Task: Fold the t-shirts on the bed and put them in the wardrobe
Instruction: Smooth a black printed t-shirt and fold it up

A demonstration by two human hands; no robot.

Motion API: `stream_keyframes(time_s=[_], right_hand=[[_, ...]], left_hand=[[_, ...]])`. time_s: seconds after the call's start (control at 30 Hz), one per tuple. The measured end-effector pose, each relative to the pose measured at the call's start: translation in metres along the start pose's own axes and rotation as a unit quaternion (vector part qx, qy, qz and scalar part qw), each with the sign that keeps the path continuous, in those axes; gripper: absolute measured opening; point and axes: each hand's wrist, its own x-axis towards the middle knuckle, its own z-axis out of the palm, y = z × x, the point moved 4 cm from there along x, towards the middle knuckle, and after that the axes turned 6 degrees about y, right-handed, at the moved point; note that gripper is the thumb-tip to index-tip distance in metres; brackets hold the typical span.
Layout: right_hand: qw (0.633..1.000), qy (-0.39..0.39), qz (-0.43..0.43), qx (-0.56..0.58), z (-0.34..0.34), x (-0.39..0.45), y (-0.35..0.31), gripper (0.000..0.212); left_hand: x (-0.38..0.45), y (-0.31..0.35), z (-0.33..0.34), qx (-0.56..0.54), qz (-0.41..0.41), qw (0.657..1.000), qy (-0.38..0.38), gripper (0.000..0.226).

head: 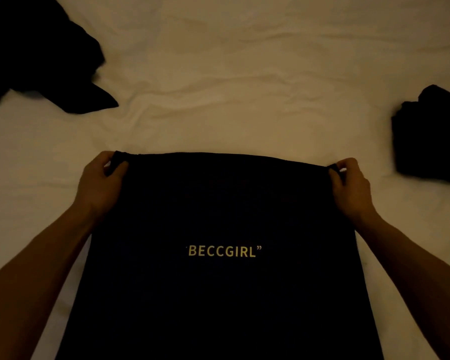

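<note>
A black t-shirt (pixel 218 203) with pale lettering "BECCGIRL" stretches in front of me over the white bed sheet (pixel 231 87). My left hand (pixel 102 178) pinches its far left corner. At the far right corner my right hand (pixel 348 180) pinches the fabric too. The far edge between the hands is taut and nearly straight. The shirt's near end runs out of the bottom of the view.
A loose heap of black clothing (pixel 37 53) lies at the back left of the bed. At the right edge sits a folded black garment (pixel 431 136). The wrinkled sheet between them is bare. The room is dim.
</note>
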Motion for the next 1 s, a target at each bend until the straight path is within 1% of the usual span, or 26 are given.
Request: stream_keyframes(time_s=[0.07, 0.13, 0.2, 0.27, 0.33, 0.37, 0.4, 0.43, 0.47, 0.5, 0.53, 0.57, 0.63, 0.67, 0.7, 0.73, 0.8, 0.87, 0.93, 1.0], right_hand=[[0.999, 0.041, -0.01, 0.018, -0.004, 0.006, -0.006, 0.016], [0.996, 0.085, -0.028, 0.025, -0.008, 0.017, -0.016, 0.018], [0.993, 0.108, -0.04, 0.021, -0.008, 0.032, -0.024, 0.02], [0.994, 0.108, -0.033, 0.009, -0.003, 0.047, -0.025, 0.022], [0.995, 0.094, -0.021, -0.02, 0.003, 0.056, -0.019, 0.022], [0.995, 0.09, -0.012, -0.038, 0.007, 0.056, -0.017, 0.023], [0.993, 0.096, 0.001, -0.066, 0.009, 0.054, -0.017, 0.027], [0.987, 0.113, 0.015, -0.11, 0.01, 0.049, -0.019, 0.033], [0.976, 0.143, 0.014, -0.164, 0.01, 0.045, -0.022, 0.039], [0.962, 0.176, -0.012, -0.208, 0.011, 0.039, -0.029, 0.045], [0.951, 0.195, -0.058, -0.231, 0.015, 0.033, -0.04, 0.049], [0.945, 0.193, -0.118, -0.236, 0.021, 0.026, -0.053, 0.052], [0.932, 0.149, -0.232, -0.236, 0.044, 0.014, -0.08, 0.051], [0.925, 0.134, -0.27, -0.232, 0.057, 0.008, -0.095, 0.05], [0.924, 0.121, -0.29, -0.217, 0.07, 0.003, -0.111, 0.048], [0.929, 0.104, -0.296, -0.197, 0.083, -0.001, -0.126, 0.047], [0.936, 0.052, -0.299, -0.179, 0.108, -0.007, -0.142, 0.048], [0.931, 0.007, -0.29, -0.22, 0.123, -0.008, -0.136, 0.057], [0.925, -0.002, -0.249, -0.286, 0.117, -0.003, -0.113, 0.074], [0.926, 0.014, -0.197, -0.323, 0.102, 0.005, -0.088, 0.084]], left_hand=[[0.008, 0.007, 0.0, 0.01, 0.018, 1.0, 0.004, 0.011], [0.024, 0.014, 0.001, 0.016, 0.032, 0.999, 0.027, 0.019], [0.043, 0.023, 0.005, 0.023, 0.036, 0.998, 0.036, 0.026], [0.059, 0.026, 0.011, 0.035, 0.043, 0.998, 0.033, 0.03], [0.064, 0.027, 0.02, 0.089, 0.055, 0.994, 0.022, 0.036], [0.064, 0.026, 0.023, 0.124, 0.069, 0.989, 0.029, 0.041], [0.06, 0.026, 0.024, 0.161, 0.088, 0.982, 0.051, 0.048], [0.056, 0.028, 0.023, 0.204, 0.112, 0.968, 0.09, 0.054], [0.049, 0.032, 0.022, 0.251, 0.14, 0.949, 0.132, 0.057], [0.042, 0.037, 0.023, 0.288, 0.175, 0.928, 0.158, 0.059], [0.035, 0.044, 0.028, 0.311, 0.218, 0.911, 0.161, 0.059], [0.03, 0.051, 0.038, 0.324, 0.268, 0.896, 0.144, 0.059], [0.014, 0.064, 0.072, 0.338, 0.355, 0.868, 0.085, 0.056], [0.006, 0.072, 0.093, 0.342, 0.383, 0.857, 0.054, 0.054], [-0.002, 0.079, 0.113, 0.345, 0.394, 0.851, 0.025, 0.052], [-0.008, 0.084, 0.131, 0.354, 0.394, 0.848, 0.0, 0.051], [-0.016, 0.087, 0.16, 0.395, 0.368, 0.84, -0.051, 0.05], [-0.016, 0.078, 0.169, 0.448, 0.327, 0.829, -0.073, 0.054], [-0.013, 0.065, 0.155, 0.479, 0.299, 0.824, -0.053, 0.058], [0.001, 0.048, 0.123, 0.491, 0.265, 0.83, -0.012, 0.063]])
